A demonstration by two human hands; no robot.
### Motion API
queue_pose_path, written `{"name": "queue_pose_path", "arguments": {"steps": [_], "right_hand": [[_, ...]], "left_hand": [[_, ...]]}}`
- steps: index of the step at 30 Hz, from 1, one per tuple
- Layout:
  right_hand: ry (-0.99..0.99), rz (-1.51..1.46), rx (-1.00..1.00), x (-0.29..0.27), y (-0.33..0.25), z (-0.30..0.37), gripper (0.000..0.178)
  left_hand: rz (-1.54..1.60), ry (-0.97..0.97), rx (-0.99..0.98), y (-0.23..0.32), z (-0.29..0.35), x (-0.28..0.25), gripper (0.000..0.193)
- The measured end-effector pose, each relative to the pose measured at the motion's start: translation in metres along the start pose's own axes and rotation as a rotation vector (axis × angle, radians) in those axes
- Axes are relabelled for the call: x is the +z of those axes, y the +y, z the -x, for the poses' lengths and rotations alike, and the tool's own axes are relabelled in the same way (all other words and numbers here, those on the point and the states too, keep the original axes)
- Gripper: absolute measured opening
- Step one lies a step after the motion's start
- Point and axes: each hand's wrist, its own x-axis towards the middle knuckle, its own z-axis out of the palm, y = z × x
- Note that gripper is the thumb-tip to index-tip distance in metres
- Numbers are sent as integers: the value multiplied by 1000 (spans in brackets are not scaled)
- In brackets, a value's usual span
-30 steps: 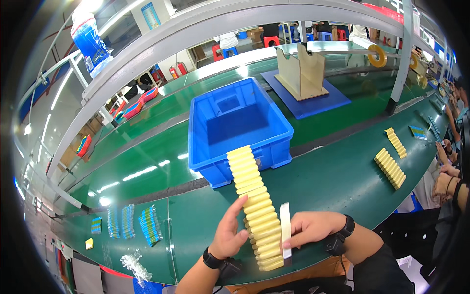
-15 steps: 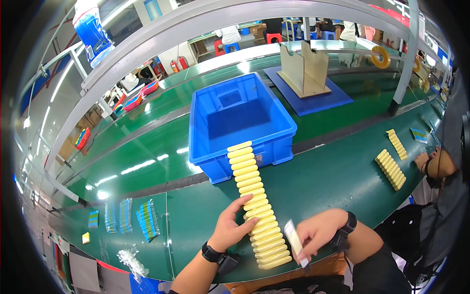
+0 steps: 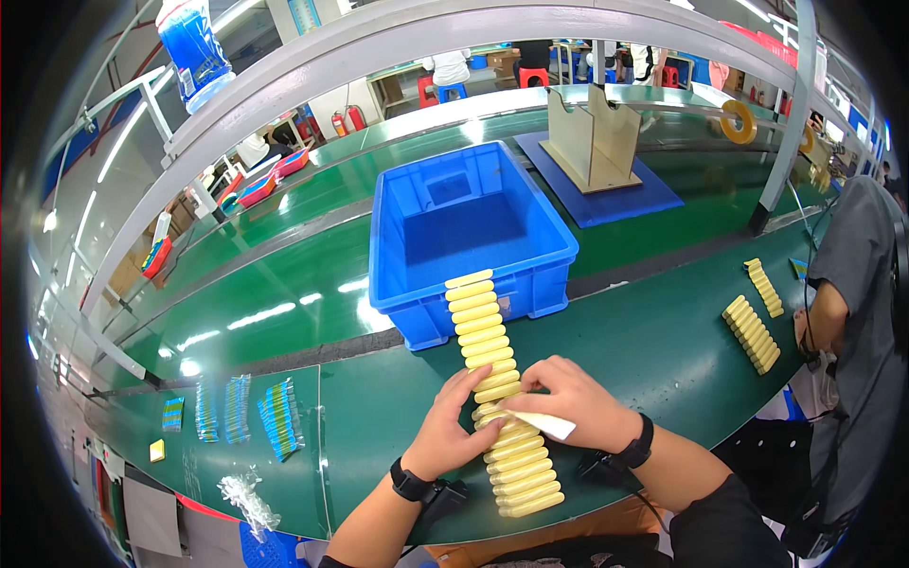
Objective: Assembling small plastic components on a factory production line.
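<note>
A long row of yellow rounded bars lies side by side from the near rim of a blue plastic bin down toward the front edge of the green table. The lower bars look glossy, as if in clear film. My left hand rests at the row's left side, thumb and forefinger spread apart and touching the bars. Over the middle of the row, my right hand pinches a small flat white piece. Its fingertips are close to the bars; whether they touch cannot be told.
Blue-green packets and a pile of clear plastic scraps lie left. Two yellow bar rows lie right, near a co-worker's arm. A wooden stand on a blue mat stands behind; a grey metal frame crosses overhead.
My right hand has moved up and left with the white piece, from beside the row's lower end to over its middle. The left hand stays nearly in place. The co-worker at right has shifted.
</note>
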Motion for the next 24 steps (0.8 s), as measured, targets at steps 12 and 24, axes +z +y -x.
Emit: {"name": "queue_pose_path", "arguments": {"steps": [12,24], "right_hand": [[147,-824,314,-15,2,15,17],[-575,-1237,518,-32,-16,23,29]], "left_hand": [[177,-128,215,16,3,-13,71],[705,-106,18,14,0,-2,84]]}}
